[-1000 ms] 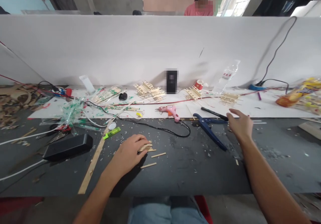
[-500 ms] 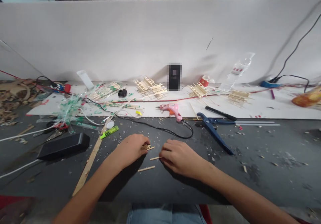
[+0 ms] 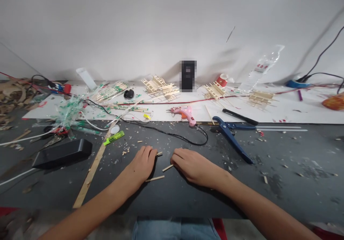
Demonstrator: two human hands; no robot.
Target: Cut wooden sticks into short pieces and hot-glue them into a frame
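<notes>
Both forearms are reaching in from the bottom edge and converging toward the middle of the dark table. The left hand is lying palm down, wrist low, with its fingers curled loosely over a small bundle of sticks, of which only the tips are poking out past the fingertips; how firmly it is gripping them cannot be told. The right hand is also resting palm down, knuckles raised, its fingers bent under and pointing left, and the fingertips are touching the end of a short stick lying between the two hands. Whether it is pinching that stick or only touching it is not clear. Another loose stick is lying on the table just under the left hand's near edge.

Farther out, a black cable is curving across the table beyond the hands, with a green marker and a black box sitting off to the left, and blue pliers lying open to the right. Beyond these, a pink glue gun is resting on the white sheet. At the back, small stick frames are standing against the white partition.
</notes>
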